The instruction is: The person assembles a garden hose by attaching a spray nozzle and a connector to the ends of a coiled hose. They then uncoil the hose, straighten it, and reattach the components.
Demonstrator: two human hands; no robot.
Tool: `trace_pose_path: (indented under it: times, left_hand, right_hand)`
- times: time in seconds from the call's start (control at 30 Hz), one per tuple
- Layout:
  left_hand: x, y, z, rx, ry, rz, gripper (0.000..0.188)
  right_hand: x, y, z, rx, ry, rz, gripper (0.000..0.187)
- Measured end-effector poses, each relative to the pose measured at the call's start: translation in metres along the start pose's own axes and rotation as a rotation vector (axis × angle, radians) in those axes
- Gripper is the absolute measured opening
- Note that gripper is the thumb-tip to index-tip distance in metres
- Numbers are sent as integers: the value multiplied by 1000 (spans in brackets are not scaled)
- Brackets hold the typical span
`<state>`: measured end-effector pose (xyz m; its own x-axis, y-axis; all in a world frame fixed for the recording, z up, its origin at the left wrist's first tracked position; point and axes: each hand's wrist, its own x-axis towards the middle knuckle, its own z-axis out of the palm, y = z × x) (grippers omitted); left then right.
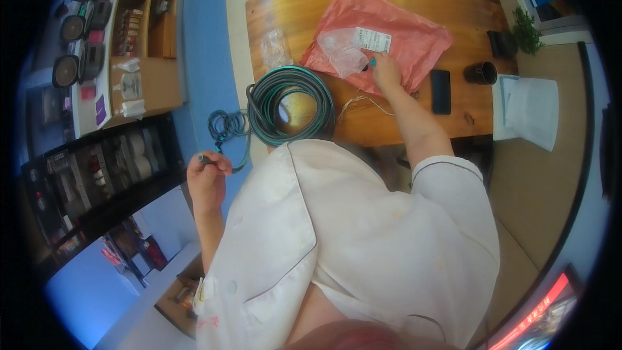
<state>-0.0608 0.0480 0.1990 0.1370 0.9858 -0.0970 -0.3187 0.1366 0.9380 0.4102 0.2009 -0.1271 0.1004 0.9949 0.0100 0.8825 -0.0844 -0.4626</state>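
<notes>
A thick coil of dark green hose [260, 116] with a teal stripe sits at the near left edge of the table. A thinner, loosely looped length [227, 124] hangs off its left side toward my left hand [208, 178]. That hand is closed round the hose's dark end, which pokes out past the fingers. My right hand [387, 72] reaches over the table, fingers closed at a small teal and black piece, perhaps a fitting, partly hidden. It is beside a clear plastic bag [340, 48] lying on a large pink plastic mailer bag [414, 32] with a white label.
On the wooden table [285, 16] lie crumpled clear plastic [276, 48], a thin white string [369, 99] and a black phone [440, 92]. A dark cup [480, 73] stands at the right, with a white package [531, 110] beyond. Shelves [146, 32] line the left.
</notes>
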Motion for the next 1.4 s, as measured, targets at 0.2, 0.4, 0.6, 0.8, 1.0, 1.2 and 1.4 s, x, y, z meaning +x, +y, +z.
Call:
trace_pose_path:
  times: [0.2, 0.4, 0.6, 0.8, 1.0, 1.2, 1.4]
  left_hand:
    - [4, 2, 4, 123, 89, -61, 32]
    - [13, 1, 13, 227, 107, -42, 32]
    - [23, -1, 26, 256, 49, -122, 36]
    - [44, 1, 60, 408, -61, -235, 26]
    - [50, 8, 88, 459, -90, -212, 15]
    - [47, 11, 88, 458, -104, -188, 17]
    - [41, 9, 84, 470, -111, -173, 18]
  right_hand:
    - [0, -7, -15, 227, -53, 57, 26]
    - [-5, -39, -31, 1137, 86, 261, 31]
    - [-28, -86, -97, 2124, -322, 268, 34]
    - [-47, -176, -152, 2163, -596, 61, 32]
    - [-67, -239, -172, 1885, -743, -186, 39]
    - [-77, -259, -182, 1710, -675, -343, 37]
    - [-86, -262, -191, 1726, -587, -303, 40]
